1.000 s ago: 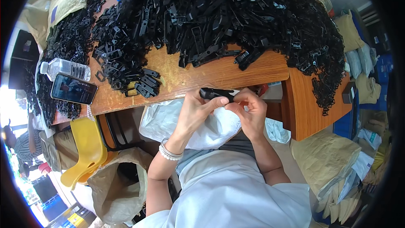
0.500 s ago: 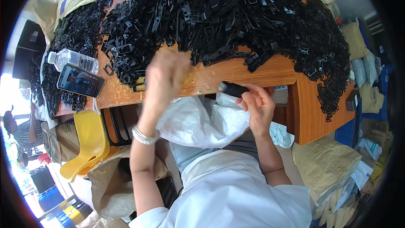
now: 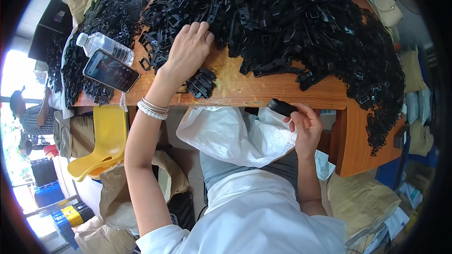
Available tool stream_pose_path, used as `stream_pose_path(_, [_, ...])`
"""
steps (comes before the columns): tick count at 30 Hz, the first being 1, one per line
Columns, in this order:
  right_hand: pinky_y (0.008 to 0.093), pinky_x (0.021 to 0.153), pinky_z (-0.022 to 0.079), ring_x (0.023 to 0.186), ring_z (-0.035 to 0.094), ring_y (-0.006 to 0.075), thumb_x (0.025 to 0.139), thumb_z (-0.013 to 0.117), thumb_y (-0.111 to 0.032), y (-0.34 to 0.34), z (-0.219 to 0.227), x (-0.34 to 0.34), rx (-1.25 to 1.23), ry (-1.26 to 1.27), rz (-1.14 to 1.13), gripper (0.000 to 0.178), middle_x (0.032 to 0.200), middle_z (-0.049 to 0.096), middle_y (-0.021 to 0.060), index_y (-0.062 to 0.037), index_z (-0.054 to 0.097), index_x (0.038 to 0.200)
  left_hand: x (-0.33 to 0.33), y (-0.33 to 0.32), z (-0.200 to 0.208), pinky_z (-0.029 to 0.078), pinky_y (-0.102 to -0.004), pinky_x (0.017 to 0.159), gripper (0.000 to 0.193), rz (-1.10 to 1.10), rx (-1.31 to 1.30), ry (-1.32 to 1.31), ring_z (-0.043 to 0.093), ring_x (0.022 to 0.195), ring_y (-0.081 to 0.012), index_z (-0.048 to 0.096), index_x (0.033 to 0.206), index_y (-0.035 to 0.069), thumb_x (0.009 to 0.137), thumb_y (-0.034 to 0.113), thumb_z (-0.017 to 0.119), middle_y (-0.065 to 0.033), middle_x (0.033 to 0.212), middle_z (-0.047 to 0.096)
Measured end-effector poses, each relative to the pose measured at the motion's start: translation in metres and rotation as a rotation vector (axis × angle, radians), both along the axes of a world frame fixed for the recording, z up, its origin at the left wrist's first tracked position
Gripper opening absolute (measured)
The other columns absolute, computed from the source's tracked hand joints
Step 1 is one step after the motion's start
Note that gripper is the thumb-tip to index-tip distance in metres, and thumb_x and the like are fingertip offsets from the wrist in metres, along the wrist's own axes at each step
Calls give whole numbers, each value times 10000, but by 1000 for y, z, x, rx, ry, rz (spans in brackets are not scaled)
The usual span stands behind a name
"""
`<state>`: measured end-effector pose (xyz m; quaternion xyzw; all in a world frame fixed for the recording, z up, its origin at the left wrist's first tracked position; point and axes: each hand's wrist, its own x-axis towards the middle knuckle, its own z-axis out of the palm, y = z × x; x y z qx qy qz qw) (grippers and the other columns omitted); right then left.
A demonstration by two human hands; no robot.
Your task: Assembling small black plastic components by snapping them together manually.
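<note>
My left hand (image 3: 190, 47) reaches to the near edge of a large heap of black plastic parts (image 3: 263, 23), fingers curled down. Its fingertips are hidden, so whatever they hold does not show. By the left wrist, a small cluster of black parts (image 3: 201, 83) lies on the wooden table (image 3: 235, 87). Beyond the table's front edge, my right hand (image 3: 307, 124) pinches a black plastic piece (image 3: 282, 107) between thumb and fingers. Below that piece, an open white plastic sack (image 3: 226, 134) spreads over my lap.
On the left, a clear bottle (image 3: 110, 48) and a phone (image 3: 111, 70) lie against more black parts. A yellow chair (image 3: 109, 136) stands below the table edge. Paper sacks (image 3: 365, 197) sit at the right, and another open paper bag (image 3: 117, 202) is at the lower left.
My left hand has moved away from me to the heap. A small cluster of parts now shows beside its wrist. The right hand still holds the black piece; the whole view has shifted slightly.
</note>
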<state>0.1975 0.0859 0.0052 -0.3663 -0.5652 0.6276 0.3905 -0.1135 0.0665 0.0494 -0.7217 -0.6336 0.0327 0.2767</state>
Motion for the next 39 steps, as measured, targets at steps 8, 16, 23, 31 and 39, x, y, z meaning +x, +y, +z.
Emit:
stream_pose_path(8, [234,559,474,691,617,173,866,578,-102,1,-11,-6,-12,75,8,234,882,625,136,55,552,1037,38,-16,-16,475,-309,500,141,102,549,-1000,617,590,-233,502,860,-17,808,50,615,-137,761,589])
stream_pose_path(16, [285,689,520,771,635,212,861,561,-20,4,-7,-8,-6,157,99,242,929,617,157,71,508,1079,87,-31,6,514,-205,600,191,138,317,-2107,667,774,-176,539,1050,-88,883,-17,481,-156,888,646])
stream_pose_path(23, [323,742,549,830,623,207,832,561,38,7,11,-9,88,202,216,223,972,568,145,87,531,1048,120,-56,-1,481,-201,695,369,139,-403,-1942,591,797,-75,515,1206,-44,838,-59,499,-125,1100,615])
stream_pose_path(31, [309,761,550,886,601,190,822,559,64,8,15,-6,178,146,301,215,998,550,147,94,545,1035,126,-65,14,473,-355,762,594,-184,-344,-1601,619,871,-323,417,1278,-54,689,-126,447,-273,960,592])
stream_pose_path(39, [294,758,545,880,595,184,817,559,78,3,17,-5,234,100,228,225,988,546,143,94,543,1041,135,-68,18,452,-390,811,607,-195,-311,-1522,557,967,-391,357,1316,-35,736,-54,535,-252,1112,536])
